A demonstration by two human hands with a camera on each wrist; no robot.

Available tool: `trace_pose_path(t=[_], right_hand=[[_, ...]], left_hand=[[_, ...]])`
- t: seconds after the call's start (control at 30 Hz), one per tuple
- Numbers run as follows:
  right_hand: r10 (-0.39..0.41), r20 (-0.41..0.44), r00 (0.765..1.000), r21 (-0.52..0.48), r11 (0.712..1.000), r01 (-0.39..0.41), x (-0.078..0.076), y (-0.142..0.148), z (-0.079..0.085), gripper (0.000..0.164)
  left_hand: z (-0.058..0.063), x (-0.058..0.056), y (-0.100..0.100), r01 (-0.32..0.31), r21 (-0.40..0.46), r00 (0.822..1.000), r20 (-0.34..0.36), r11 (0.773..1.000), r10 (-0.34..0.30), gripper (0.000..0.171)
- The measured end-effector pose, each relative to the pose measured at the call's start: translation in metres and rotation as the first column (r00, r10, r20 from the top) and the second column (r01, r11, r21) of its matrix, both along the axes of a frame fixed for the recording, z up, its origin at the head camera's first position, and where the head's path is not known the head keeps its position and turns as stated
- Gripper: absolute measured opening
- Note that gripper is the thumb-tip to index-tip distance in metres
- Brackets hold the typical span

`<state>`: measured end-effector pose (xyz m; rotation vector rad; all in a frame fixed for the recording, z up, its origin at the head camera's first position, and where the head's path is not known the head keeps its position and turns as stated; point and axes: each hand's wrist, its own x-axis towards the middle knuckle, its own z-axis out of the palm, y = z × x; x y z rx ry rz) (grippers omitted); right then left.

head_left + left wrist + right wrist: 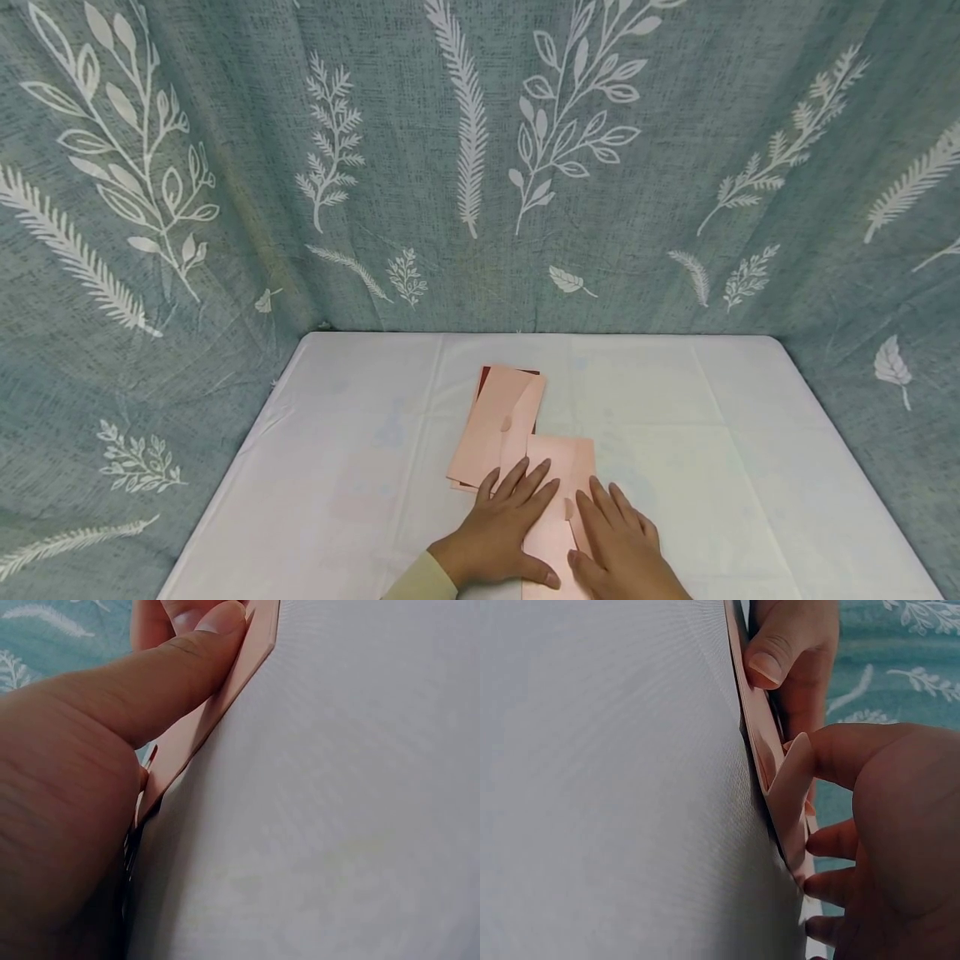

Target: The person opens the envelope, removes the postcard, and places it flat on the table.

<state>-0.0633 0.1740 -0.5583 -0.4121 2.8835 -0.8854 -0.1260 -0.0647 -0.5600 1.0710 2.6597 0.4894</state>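
Note:
A pale pink envelope [547, 457] lies lengthwise near the table's front, its long flap along the right side with a small rounded tab [567, 509] at the flap's edge. My left hand [498, 525] rests on its left part, fingers spread and thumb stretched toward the near end. On the flap side, my right hand [621, 537] touches the envelope with fairly straight fingers. In the right wrist view one end of the flap [793, 769] stands up at a slant against the right thumb. The left thumb presses the envelope [251, 656] in the left wrist view.
Just beyond, to the left, lies a small stack of pink envelopes [495, 417] with a dark red one [484, 379] showing beneath. The white-covered table [360, 467] reaches back to a blue-green curtain [480, 275] with white leaf prints, which also hangs at both sides.

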Motion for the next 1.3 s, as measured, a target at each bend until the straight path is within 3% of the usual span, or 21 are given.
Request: trace_pose_path(t=[0.3, 0.57, 0.77, 1.03, 1.3], right_hand=[[-0.019, 0.049, 0.999, -0.055, 0.998, 0.021, -0.001, 0.005, 0.003, 0.074], [-0.047, 0.029, 0.998, -0.084, 0.995, 0.050, -0.002, 0.010, 0.001, 0.077], [-0.055, -0.017, 0.998, -0.101, 0.994, 0.053, -0.003, 0.014, 0.003, 0.076], [-0.029, -0.170, 0.985, -0.129, 0.992, 0.007, -0.007, 0.021, 0.000, 0.078], [-0.015, -0.080, 0.997, -0.142, 0.990, 0.004, -0.007, 0.029, 0.009, 0.075]], left_hand=[[0.002, 0.000, -0.001, -0.007, -0.005, 1.000, 0.019, 1.000, 0.007, 0.124], [0.001, 0.000, -0.001, -0.009, 0.005, 1.000, 0.021, 1.000, 0.009, 0.124], [0.001, 0.000, -0.001, -0.009, 0.004, 1.000, 0.025, 1.000, 0.009, 0.125], [0.000, 0.000, 0.001, -0.008, 0.002, 1.000, 0.023, 1.000, 0.008, 0.125], [-0.001, 0.000, 0.001, -0.005, -0.010, 1.000, -0.004, 1.000, 0.005, 0.125]])
